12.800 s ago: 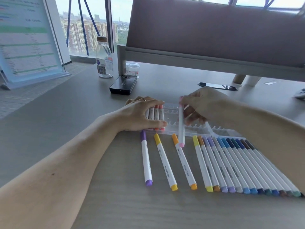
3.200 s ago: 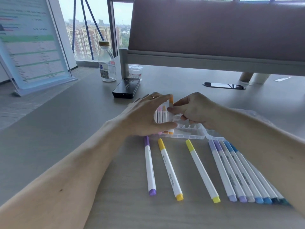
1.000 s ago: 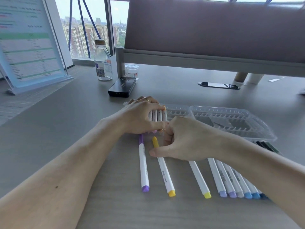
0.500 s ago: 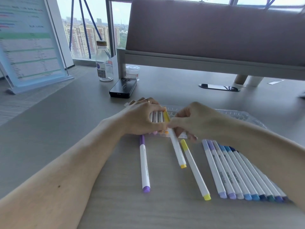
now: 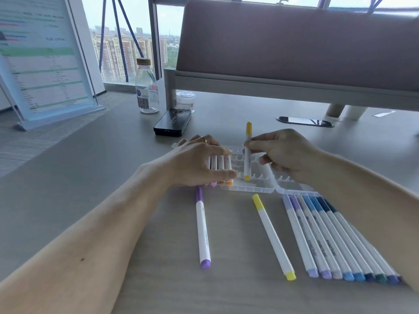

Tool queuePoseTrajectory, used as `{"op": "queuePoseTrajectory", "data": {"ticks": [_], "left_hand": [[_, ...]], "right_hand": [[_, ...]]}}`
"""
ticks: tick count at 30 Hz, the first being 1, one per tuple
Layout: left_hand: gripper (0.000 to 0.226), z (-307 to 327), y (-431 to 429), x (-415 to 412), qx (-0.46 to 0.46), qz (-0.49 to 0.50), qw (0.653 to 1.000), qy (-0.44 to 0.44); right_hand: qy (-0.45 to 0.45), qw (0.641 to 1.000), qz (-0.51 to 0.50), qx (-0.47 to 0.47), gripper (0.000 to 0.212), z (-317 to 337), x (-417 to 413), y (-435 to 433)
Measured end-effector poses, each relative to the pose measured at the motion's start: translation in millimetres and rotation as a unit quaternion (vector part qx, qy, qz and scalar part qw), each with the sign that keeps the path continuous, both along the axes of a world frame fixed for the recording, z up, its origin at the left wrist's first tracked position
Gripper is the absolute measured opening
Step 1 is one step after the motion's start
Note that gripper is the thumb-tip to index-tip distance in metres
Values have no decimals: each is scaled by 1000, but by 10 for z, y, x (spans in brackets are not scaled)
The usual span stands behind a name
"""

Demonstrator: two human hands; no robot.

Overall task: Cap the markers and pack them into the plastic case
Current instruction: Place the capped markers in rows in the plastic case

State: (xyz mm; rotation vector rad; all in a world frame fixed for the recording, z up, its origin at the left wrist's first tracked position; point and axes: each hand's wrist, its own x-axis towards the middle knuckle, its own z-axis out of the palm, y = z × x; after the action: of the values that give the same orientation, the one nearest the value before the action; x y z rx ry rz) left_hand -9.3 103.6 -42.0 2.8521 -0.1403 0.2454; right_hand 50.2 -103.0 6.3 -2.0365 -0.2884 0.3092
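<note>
Yellow-capped white marker [image 5: 247, 162] being pinched near-upright by right hand [image 5: 283, 155] above clear plastic case [image 5: 256, 188], 12 o'clock from loose markers [image 5: 317, 234]. Packed markers [image 5: 221, 163] being pressed down by left hand [image 5: 197, 165], fingers straight. Level seating into adjacent slot advised.

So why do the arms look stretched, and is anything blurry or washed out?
Head view: the wide lens stretches the forearms near the bottom edge; the print on the board is too blurred to read; daylight from the window washes out the sky; the left hand, right hand and held yellow marker look fairly sharp.
</note>
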Motion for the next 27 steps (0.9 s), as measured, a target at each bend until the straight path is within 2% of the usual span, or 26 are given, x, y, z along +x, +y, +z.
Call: {"op": "queuePoseTrajectory", "data": {"ticks": [6, 10, 16, 27], "left_hand": [[71, 6, 14, 22, -14, 0, 999, -33], [76, 46, -39, 14, -37, -16, 996, -85], [96, 35, -105, -29, 10, -16, 999, -35], [93, 32, -124, -32, 13, 2, 1000, 4]], "right_hand": [[-7, 1000, 8, -11, 15, -48, -14, 137], [1, 999, 10, -38, 20, -100, -14, 177], [-9, 998, 21, -62, 25, -153, -1, 233], [-49, 987, 77, -135, 15, -127, 10, 118]]}}
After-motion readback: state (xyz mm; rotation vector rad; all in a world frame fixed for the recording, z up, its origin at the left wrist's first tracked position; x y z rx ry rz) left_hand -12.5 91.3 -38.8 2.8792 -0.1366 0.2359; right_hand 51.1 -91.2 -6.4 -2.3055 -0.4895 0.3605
